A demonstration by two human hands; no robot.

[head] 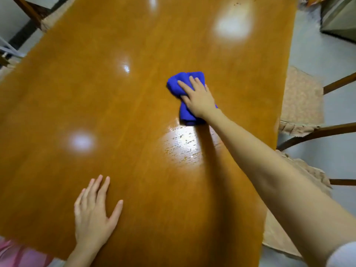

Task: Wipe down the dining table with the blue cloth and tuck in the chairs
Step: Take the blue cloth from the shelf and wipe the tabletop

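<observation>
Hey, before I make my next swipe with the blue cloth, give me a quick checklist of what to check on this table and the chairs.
1. Blue cloth under right hand: ok, fingers pressed flat on it.
2. Left hand bracing on the table: ok, flat on the top.
3. Wet patch near the cloth: not ok, droplets beaded there.
4. Right-side chair tucked in: not ok, its seat shows beyond the table edge.
5. Far end wiped: cannot tell, only glare shows.
</observation>
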